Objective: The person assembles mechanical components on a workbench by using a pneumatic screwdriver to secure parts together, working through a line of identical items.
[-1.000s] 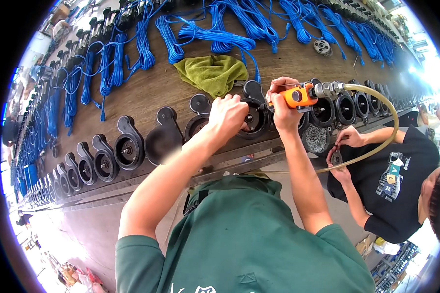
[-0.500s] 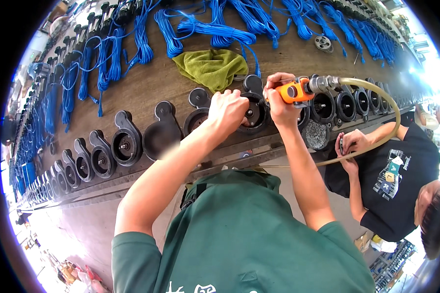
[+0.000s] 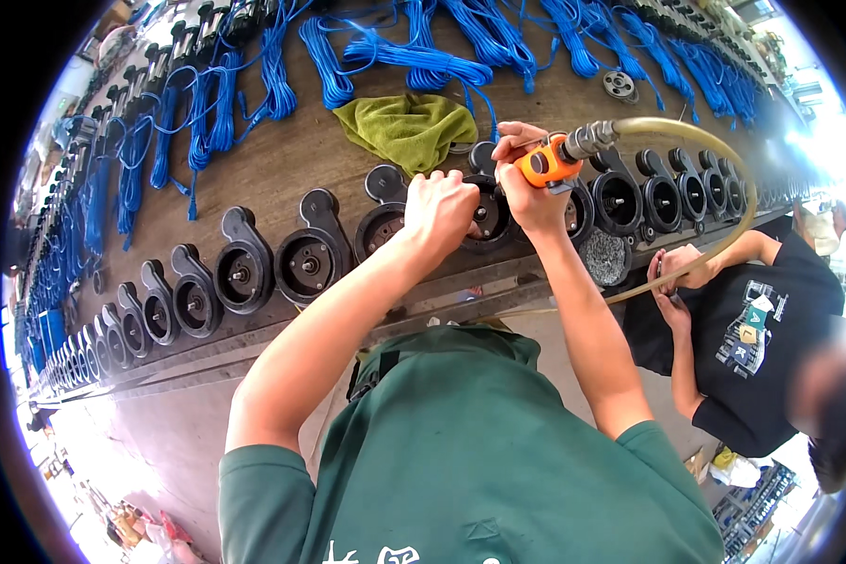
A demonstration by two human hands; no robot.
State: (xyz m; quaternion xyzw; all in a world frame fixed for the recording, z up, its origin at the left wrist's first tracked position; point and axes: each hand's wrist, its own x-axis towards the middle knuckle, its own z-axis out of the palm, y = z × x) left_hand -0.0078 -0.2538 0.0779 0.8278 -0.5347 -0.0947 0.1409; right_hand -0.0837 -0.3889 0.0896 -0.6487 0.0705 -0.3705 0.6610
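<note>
My right hand (image 3: 534,195) is wrapped round an orange air tool (image 3: 547,164), whose metal coupling points to the right and joins a yellowish hose (image 3: 714,136). Under the tool sits a round black housing (image 3: 489,214) with a shaft in its middle. My left hand (image 3: 438,212) is closed, its fingers curled down at that housing's left rim; whatever they grip is hidden. Just left of it, another black housing (image 3: 379,226) is partly covered by my left hand and forearm. The tool's working end is hidden behind my right hand.
More black housings (image 3: 242,273) line the bench's near edge. A green cloth (image 3: 406,130) lies beyond my hands, with bundled blue cables (image 3: 423,64) behind it. A metal disc (image 3: 620,86) lies farther right. On the right, a co-worker in a black shirt (image 3: 752,329) handles a small object.
My right hand and the air tool have shifted slightly left, and the tool has turned so its coupling tilts higher. The hose moved along with it. My left hand stays almost where it was.
</note>
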